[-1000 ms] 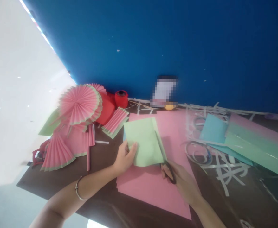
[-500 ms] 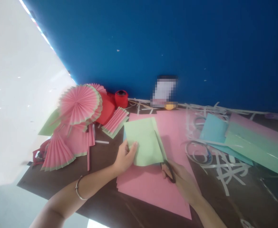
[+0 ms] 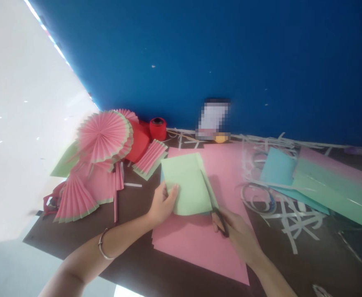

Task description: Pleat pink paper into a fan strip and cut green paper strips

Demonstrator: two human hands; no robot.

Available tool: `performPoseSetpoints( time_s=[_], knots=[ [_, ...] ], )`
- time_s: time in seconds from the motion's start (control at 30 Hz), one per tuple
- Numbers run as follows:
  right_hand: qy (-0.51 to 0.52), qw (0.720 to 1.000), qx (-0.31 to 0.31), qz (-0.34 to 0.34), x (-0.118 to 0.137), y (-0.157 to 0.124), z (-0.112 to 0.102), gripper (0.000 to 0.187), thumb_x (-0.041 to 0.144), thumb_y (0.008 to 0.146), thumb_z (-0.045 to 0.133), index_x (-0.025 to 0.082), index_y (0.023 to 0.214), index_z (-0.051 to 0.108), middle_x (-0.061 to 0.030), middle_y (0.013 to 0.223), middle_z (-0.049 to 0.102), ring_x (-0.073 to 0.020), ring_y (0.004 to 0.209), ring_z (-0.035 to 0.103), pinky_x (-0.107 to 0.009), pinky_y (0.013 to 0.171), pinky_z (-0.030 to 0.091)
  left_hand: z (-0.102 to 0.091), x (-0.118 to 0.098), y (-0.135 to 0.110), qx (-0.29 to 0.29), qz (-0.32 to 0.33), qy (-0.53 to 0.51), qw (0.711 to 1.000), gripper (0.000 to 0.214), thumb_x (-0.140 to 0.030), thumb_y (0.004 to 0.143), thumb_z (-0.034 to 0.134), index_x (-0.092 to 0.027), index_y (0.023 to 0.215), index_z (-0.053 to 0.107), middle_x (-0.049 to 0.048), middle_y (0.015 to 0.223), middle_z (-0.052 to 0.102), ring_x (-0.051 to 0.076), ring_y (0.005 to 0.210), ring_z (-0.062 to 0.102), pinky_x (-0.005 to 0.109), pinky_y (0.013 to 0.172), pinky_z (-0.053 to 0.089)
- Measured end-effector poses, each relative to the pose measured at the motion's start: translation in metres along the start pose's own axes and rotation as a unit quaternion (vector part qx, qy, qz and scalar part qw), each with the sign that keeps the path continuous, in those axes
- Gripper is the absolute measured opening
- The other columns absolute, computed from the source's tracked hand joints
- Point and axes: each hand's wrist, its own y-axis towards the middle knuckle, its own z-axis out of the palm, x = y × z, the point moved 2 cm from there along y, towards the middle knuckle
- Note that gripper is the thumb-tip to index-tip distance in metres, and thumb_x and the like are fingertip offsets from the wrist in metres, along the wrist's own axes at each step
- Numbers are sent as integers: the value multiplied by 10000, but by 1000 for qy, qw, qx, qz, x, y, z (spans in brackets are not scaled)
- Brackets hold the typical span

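My left hand (image 3: 162,203) grips the left edge of light green paper (image 3: 187,185), thumb on top and fingers underneath. The paper is held above large pink sheets (image 3: 196,251) on the table, and a bit of blue shows behind it. Scissors with dark handles (image 3: 220,222) are in my right hand (image 3: 235,229) at the paper's lower right corner. A cut runs up along the paper's right side, parting a narrow strip (image 3: 208,181). The scissor blades are mostly hidden by the paper.
Pleated pink-and-green paper fans (image 3: 102,136) are heaped at the left. A red tape roll (image 3: 158,130) stands by the blue wall (image 3: 181,62). White paper strips (image 3: 292,231) and blue and green sheets (image 3: 332,185) lie at the right. A blurred-out upright object (image 3: 213,119) leans at the back.
Little differs. The scissor handles look closer together than before, and the paper's lower right corner has shifted very slightly.
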Motion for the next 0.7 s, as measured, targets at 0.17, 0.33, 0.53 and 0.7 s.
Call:
performPoseSetpoints(
  time_s=[0.17,0.33,0.53,0.7],
  knots=[
    [8,1000,-14,0,-2,-1,-1,278,384,805,456,208,594,416,33,525,426,-110,505,396,-249,481,298,0,0,0,-2,-1,0,1000,349,-445,847,483,-150,1015,565,88,977,657,186,895,619,301,783,496],
    [-7,1000,-11,1,-3,0,-1,294,393,814,461,204,592,421,37,526,420,-103,497,386,-245,475,289,0,1,0,0,1,-6,1000,357,-447,846,487,-152,1032,566,88,1002,654,185,919,617,296,794,493],
    [60,998,5,-10,-4,0,-1,339,443,804,478,209,576,388,30,527,431,-109,498,369,-254,480,279,0,2,1,12,-10,-16,1000,370,-460,841,490,-153,1033,568,80,985,659,177,892,621,289,779,496],
    [57,998,-24,-5,1,-1,-3,388,505,810,475,194,579,450,1,559,500,-119,512,396,-267,501,308,2,6,-2,54,-10,-8,998,353,-454,849,480,-152,1011,564,76,959,660,173,863,620,286,765,499]
  ],
)
